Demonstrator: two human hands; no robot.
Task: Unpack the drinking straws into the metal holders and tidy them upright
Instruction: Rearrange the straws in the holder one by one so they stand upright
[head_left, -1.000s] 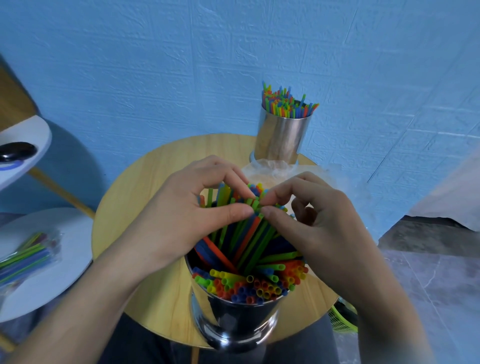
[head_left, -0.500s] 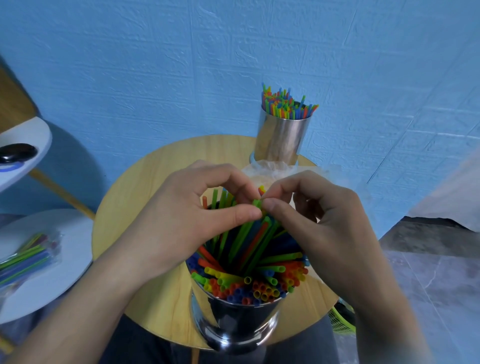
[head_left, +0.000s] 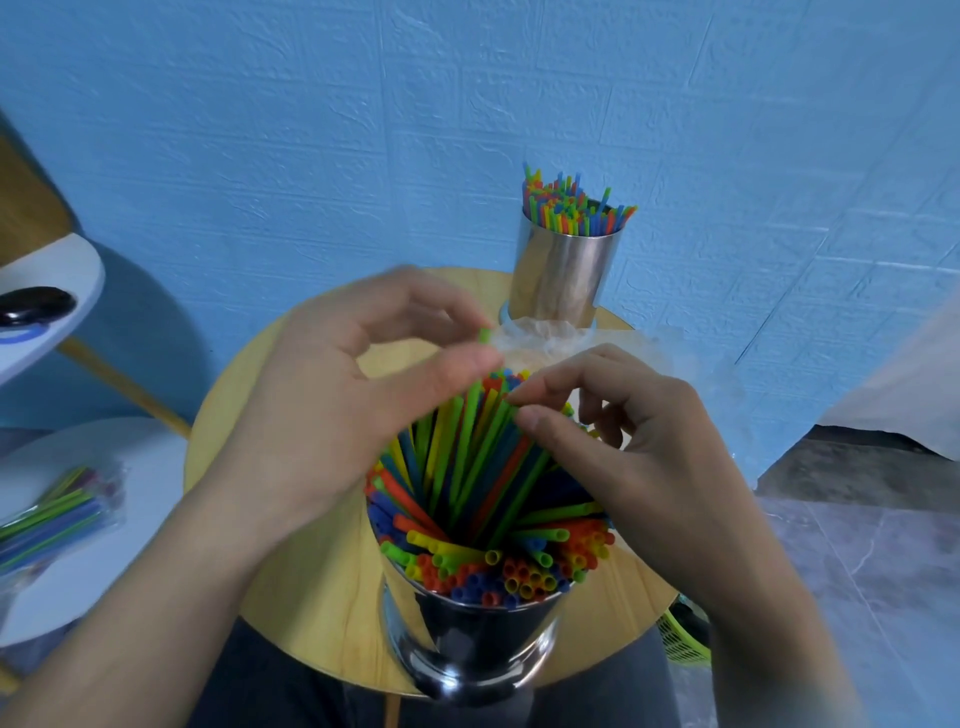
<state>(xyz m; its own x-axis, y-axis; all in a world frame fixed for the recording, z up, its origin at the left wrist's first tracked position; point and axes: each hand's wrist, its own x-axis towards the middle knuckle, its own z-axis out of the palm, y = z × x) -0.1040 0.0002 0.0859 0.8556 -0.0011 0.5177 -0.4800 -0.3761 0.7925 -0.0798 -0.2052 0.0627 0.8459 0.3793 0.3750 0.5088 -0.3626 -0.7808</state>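
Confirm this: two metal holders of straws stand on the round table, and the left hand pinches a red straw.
Wrong colour: the head view shows the left hand pinching a green straw, not a red one. The near holder and far holder, both with straws, do stand on the round table.

— What clothing shows?
— Only a dark grey cloth (head_left: 283, 686) low in the view, between the arms.
— Any sleeves?
— The left forearm (head_left: 156, 597) and right forearm (head_left: 779, 623) are bare to the picture's edge.
— And the hands?
— The left hand (head_left: 332, 415) and right hand (head_left: 649, 457) are bare, with short, plain nails.
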